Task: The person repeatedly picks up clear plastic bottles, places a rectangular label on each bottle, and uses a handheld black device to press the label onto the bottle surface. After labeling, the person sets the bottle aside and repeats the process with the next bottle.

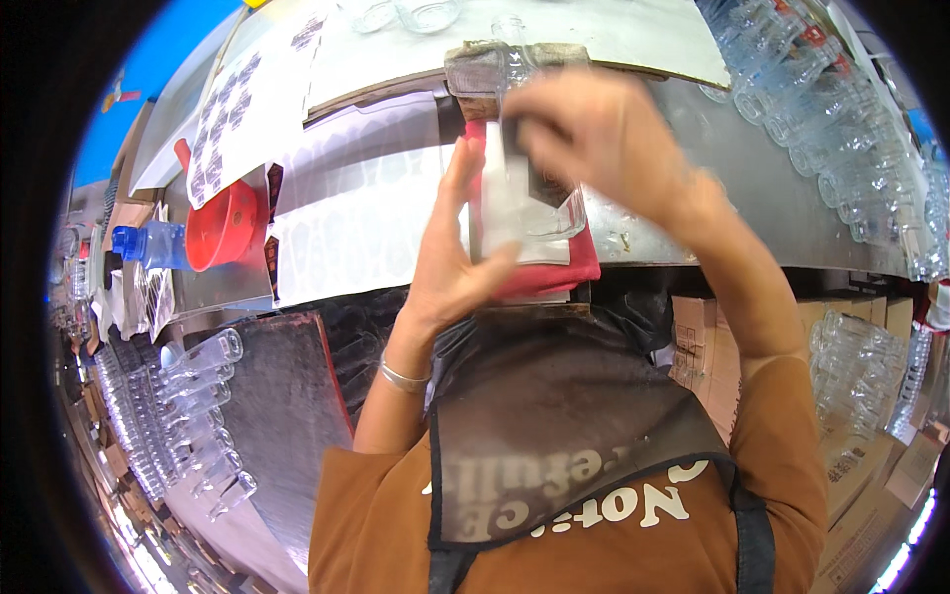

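Note:
A clear glass bottle (pixel 554 223) lies on its side on a red cloth (pixel 564 272), over a white sheet. Its neck (pixel 516 64) points away from me across a cloth-wrapped block (pixel 475 67). Along the bottle's left side is my left hand (pixel 450 247), open, fingers stretched out and thumb apart near the bottle's base. Above the bottle, my right hand (pixel 604 139) is closed around a dark flat piece (pixel 539 173). Motion blurs this hand, and the piece's exact kind cannot be made out.
Printed white sheets (pixel 346 198) lie left of the stand, near a red scoop-like bowl (pixel 228 228) and a blue-capped bottle (pixel 148 245). Rows of clear bottles (pixel 841 148) stand at the far right. More glass bottles (pixel 208 396) lie at lower left; cardboard boxes (pixel 705 346) sit at right.

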Action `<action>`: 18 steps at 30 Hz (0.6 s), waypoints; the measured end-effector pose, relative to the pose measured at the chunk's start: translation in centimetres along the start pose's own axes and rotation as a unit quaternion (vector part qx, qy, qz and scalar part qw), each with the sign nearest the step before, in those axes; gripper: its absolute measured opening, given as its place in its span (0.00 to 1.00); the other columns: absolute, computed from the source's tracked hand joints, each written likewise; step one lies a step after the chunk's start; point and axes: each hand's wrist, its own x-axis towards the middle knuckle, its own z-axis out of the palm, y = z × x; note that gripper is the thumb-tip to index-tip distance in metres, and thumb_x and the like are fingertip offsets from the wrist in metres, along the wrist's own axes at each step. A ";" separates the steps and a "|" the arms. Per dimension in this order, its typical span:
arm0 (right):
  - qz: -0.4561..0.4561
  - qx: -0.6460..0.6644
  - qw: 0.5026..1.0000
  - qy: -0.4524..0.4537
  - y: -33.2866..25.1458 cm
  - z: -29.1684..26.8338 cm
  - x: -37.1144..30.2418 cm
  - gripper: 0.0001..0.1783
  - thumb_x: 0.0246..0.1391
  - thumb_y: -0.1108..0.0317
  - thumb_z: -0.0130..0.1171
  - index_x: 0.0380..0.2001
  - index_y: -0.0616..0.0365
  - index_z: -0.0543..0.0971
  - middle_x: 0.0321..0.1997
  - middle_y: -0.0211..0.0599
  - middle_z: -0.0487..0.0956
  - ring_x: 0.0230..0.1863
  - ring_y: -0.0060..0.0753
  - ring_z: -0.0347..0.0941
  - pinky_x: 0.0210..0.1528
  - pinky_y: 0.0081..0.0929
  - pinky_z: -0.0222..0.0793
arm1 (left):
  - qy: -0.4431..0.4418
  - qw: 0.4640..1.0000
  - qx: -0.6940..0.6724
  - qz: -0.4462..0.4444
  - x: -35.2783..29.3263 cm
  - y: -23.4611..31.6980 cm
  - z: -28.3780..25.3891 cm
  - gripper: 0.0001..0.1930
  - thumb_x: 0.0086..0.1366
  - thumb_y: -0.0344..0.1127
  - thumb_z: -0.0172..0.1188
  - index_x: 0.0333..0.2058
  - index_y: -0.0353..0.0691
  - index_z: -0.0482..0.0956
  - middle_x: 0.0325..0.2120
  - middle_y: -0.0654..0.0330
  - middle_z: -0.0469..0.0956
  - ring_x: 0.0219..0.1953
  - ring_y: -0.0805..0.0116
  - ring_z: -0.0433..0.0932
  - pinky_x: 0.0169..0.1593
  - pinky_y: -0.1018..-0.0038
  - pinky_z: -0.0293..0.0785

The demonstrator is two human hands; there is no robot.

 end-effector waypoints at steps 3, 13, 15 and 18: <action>0.010 -0.095 0.986 0.136 2.1 -0.7 2.3 0.12 0.49 0.73 0.66 0.39 0.57 0.82 0.32 0.42 0.81 0.33 0.43 0.78 0.37 0.35 0.74 | -0.007 0.993 0.114 0.034 -0.3 0.3 0.9 0.57 0.52 0.28 0.70 0.74 0.35 0.38 0.71 0.44 0.53 0.73 0.52 0.54 0.74 0.58 0.50; -0.004 -0.009 0.994 0.107 2.5 -0.5 0.2 0.15 0.43 0.75 0.67 0.39 0.57 0.83 0.34 0.38 0.83 0.37 0.42 0.78 0.42 0.33 0.76 | 0.056 0.983 0.164 0.052 0.3 0.1 3.0 0.62 0.44 0.29 0.77 0.72 0.29 0.40 0.68 0.41 0.58 0.64 0.47 0.69 0.64 0.60 0.68; -0.099 0.070 0.990 0.076 -0.1 1.0 -3.4 0.17 0.40 0.77 0.68 0.38 0.56 0.83 0.35 0.38 0.83 0.36 0.42 0.78 0.43 0.34 0.76 | 0.057 0.984 0.158 0.062 0.2 -0.4 2.8 0.63 0.45 0.29 0.78 0.72 0.29 0.41 0.68 0.43 0.59 0.62 0.47 0.71 0.60 0.61 0.73; -0.034 0.187 0.976 -0.104 -3.4 -0.1 -6.6 0.12 0.44 0.72 0.65 0.36 0.54 0.81 0.36 0.38 0.80 0.41 0.41 0.76 0.46 0.36 0.75 | 0.052 0.983 0.161 0.076 0.2 -0.1 2.8 0.63 0.46 0.31 0.79 0.71 0.29 0.41 0.68 0.45 0.60 0.60 0.48 0.73 0.58 0.62 0.75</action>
